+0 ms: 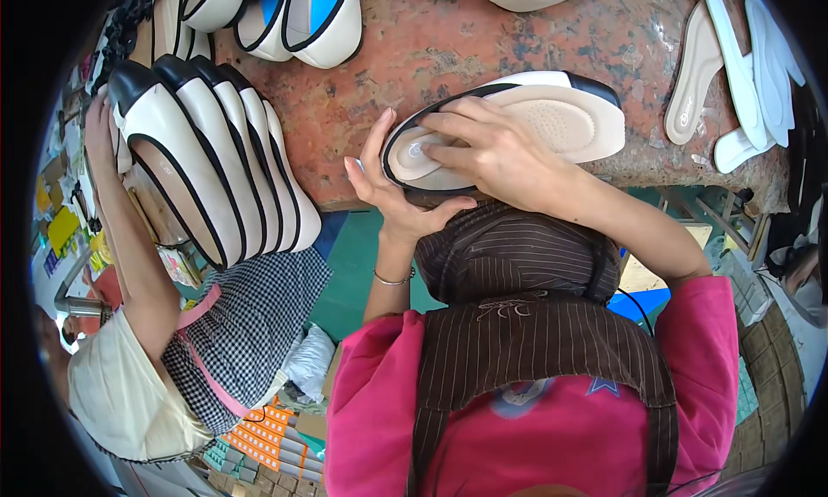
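Observation:
A white shoe point(423, 181) with black edging and a black toe lies on the table edge before me, its heel to the left. A beige insole point(573, 122) with a dotted forefoot pad sits partly in it; its front end lies over the shoe's toe part. My left hand point(397, 200) cups the heel from outside, thumb on the near side and fingers on the far side. Inside the heel, the bent fingers of my right hand point(496, 148) press on the insole. Some fingertips of that hand are hidden.
At left, a co-worker's arm point(134, 238) reaches beside a row of several white shoes point(203, 161) with black toes. More shoes point(321, 23) with blue inside stand at the back. Loose insoles point(693, 75) lie at the right on the stained red table point(414, 44).

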`<control>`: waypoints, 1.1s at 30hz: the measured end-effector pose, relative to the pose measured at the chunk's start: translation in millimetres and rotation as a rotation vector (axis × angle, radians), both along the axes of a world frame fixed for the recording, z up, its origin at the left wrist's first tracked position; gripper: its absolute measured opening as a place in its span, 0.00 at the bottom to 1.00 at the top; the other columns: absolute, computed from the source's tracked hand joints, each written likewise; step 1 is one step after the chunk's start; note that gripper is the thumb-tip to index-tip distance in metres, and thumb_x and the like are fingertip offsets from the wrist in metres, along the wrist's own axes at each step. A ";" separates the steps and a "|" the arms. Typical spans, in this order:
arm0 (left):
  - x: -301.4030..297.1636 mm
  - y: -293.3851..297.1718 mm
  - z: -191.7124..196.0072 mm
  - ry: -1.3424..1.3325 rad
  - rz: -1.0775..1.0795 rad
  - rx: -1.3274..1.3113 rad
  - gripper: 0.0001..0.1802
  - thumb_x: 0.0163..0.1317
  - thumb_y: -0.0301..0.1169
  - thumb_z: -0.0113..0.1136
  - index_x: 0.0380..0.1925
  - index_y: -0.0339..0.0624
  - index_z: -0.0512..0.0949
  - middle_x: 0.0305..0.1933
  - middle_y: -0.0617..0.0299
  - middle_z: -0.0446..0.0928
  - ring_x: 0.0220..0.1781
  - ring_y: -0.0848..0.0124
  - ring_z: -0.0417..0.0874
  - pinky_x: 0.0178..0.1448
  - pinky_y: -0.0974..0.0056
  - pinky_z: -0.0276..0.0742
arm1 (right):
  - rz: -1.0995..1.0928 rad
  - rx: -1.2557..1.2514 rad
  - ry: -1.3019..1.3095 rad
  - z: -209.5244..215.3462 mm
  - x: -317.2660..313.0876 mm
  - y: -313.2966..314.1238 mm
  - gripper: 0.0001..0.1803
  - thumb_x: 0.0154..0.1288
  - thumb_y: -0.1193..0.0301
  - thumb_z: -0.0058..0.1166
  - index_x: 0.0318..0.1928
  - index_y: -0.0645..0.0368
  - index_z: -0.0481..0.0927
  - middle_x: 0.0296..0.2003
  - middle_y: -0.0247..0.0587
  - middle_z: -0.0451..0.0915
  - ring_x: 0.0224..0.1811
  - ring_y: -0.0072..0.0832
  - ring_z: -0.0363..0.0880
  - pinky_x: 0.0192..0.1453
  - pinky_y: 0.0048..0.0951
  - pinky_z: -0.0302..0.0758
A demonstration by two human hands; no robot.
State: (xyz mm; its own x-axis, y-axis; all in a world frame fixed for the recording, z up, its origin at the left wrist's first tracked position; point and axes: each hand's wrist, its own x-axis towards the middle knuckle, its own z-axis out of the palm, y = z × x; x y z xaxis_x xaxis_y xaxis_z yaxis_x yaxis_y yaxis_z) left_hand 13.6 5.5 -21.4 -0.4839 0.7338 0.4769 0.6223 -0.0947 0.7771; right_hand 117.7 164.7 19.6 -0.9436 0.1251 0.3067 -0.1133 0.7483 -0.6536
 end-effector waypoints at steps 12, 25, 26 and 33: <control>-15.3 2.5 12.9 -0.036 -0.050 -0.135 0.26 0.61 0.39 0.60 0.54 0.33 0.69 0.65 0.31 0.67 0.65 0.42 0.72 0.69 0.46 0.66 | 0.295 0.119 -0.185 3.0 -6.9 -4.3 0.27 0.60 0.67 0.54 0.61 0.58 0.79 0.62 0.40 0.78 0.70 0.29 0.70 0.79 0.36 0.58; 69.8 14.9 36.8 -0.076 -0.011 -0.285 0.35 0.48 0.28 0.75 0.53 0.37 0.65 0.70 0.35 0.61 0.71 0.44 0.65 0.73 0.48 0.60 | -0.726 0.392 -0.130 25.1 53.5 34.6 0.21 0.54 0.67 0.64 0.50 0.58 0.84 0.53 0.43 0.83 0.65 0.41 0.73 0.77 0.51 0.55; 88.2 15.8 40.6 -0.046 0.026 -0.314 0.39 0.46 0.30 0.77 0.57 0.37 0.65 0.70 0.35 0.62 0.70 0.41 0.65 0.72 0.47 0.62 | -0.939 0.502 -0.072 35.5 46.3 43.3 0.21 0.58 0.67 0.64 0.52 0.61 0.82 0.52 0.46 0.83 0.64 0.45 0.74 0.76 0.53 0.53; 120.6 39.1 28.7 -0.044 0.018 -0.329 0.58 0.45 0.40 0.79 0.71 0.34 0.52 0.74 0.38 0.56 0.75 0.41 0.58 0.76 0.37 0.45 | -0.612 -0.105 -0.057 71.7 84.5 36.3 0.13 0.50 0.82 0.61 0.39 0.63 0.78 0.48 0.48 0.82 0.53 0.42 0.82 0.60 0.39 0.76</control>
State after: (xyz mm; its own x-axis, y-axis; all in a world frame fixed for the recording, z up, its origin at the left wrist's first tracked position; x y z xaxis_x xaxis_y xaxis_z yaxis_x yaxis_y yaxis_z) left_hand 134.2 44.6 7.3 -0.5127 0.8363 0.1943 0.5866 0.1760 0.7905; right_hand 202.2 201.0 91.3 -0.7057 0.6751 0.2150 0.3528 0.5980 -0.7196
